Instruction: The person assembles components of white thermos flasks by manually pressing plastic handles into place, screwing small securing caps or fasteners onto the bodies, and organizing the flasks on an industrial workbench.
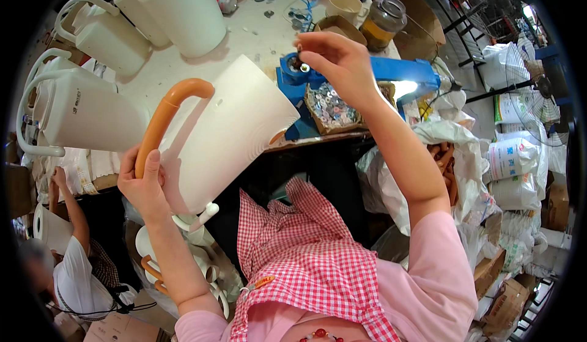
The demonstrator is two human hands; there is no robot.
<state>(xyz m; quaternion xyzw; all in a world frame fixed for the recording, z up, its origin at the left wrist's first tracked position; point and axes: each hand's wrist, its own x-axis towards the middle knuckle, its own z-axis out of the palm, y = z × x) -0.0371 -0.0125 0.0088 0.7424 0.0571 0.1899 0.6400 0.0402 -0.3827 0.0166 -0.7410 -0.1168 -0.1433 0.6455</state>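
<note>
My left hand is wrapped around the lower part of an orange-brown curved handle. That handle joins a white plastic jug, which lies tilted across the table edge, its ribbed end beside a blue bench machine. Above the round head of this machine is my right hand, thumb and fingers drawn together. Whatever small thing lies between those fingertips is too small to name. Just below my right hand, a cardboard box holds many small shiny metal pieces. A lit lamp glows under the machine's arm.
Several white jugs stand at the table's back left. A glass jar and a cream cup are beyond the machine. At right, a white sack holds brown handles. Another person works at lower left.
</note>
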